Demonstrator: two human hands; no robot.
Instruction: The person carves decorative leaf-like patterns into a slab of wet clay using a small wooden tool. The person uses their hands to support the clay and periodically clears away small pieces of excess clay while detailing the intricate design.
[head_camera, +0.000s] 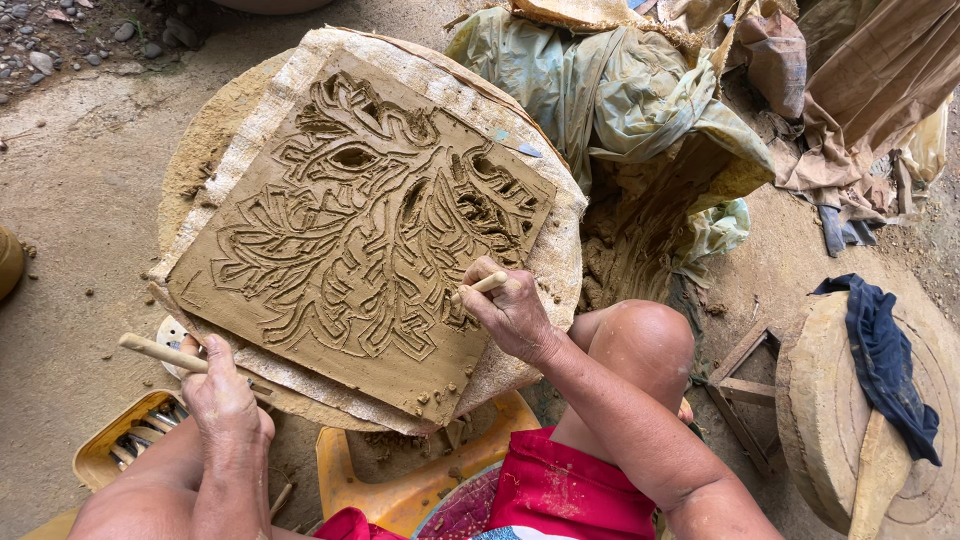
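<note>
A square slab of wet clay (350, 230), carved with leaf and eye patterns, lies on a sackcloth-covered round board (545, 255). My right hand (510, 310) rests on the slab's lower right part and grips a thin wooden carving tool (482, 286) whose tip touches the clay. My left hand (222, 388) is at the slab's lower left edge, closed around a longer wooden stick (160, 352) that points left.
A yellow tray (100, 450) holding several tools sits at the lower left. An orange plastic stool (400, 490) stands under the board. Crumpled plastic sheets (620, 100) lie at the upper right. A round wooden block (830, 420) with a dark blue cloth (885, 360) sits at the right.
</note>
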